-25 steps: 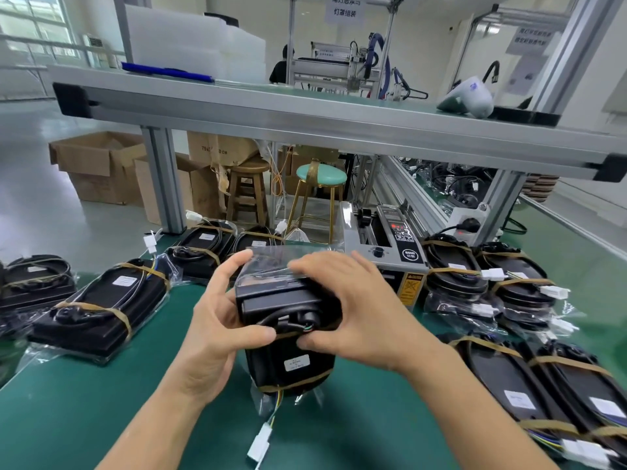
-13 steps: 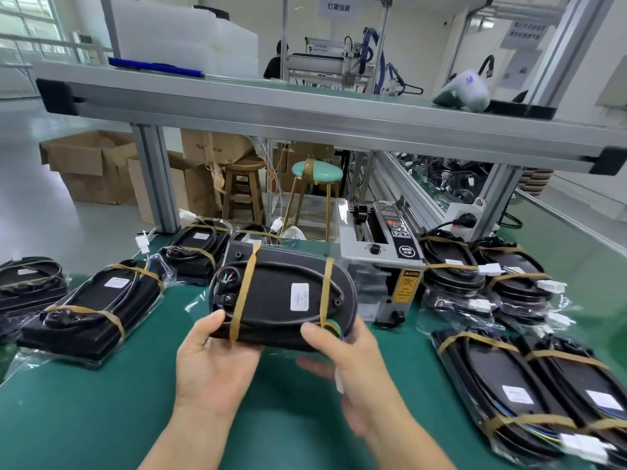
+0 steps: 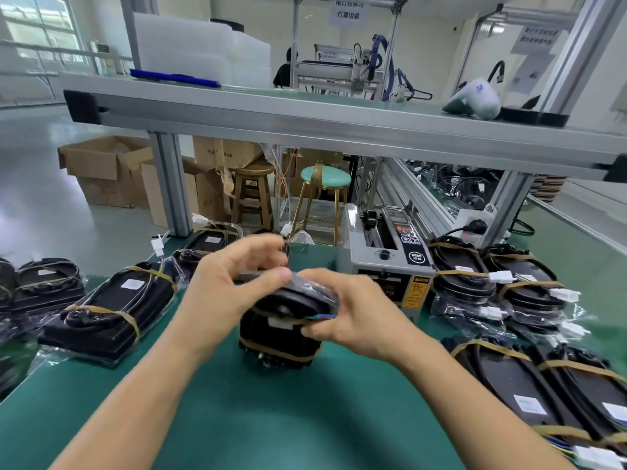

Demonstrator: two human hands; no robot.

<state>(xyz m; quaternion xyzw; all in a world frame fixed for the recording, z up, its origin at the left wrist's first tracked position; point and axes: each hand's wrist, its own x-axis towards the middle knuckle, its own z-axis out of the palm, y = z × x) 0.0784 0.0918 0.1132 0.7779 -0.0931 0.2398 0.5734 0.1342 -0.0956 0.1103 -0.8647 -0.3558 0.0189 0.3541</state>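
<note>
Two hands, the left hand and the right hand, are holding one black unit, which is wearing two tan tape bands. Left of the grip at least three such units are lying: the left-near unit, the far-left unit and the left-rear unit. Right of the grip four are lying: the right-rear unit, the far-right unit, the right-near unit and the corner unit. Beyond the grip one tape dispenser, two stools, the wooden stool and the teal stool, and three cardboard boxes are standing.

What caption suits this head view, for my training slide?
Left hand and right hand hold a banded black unit at the green bench.
</note>
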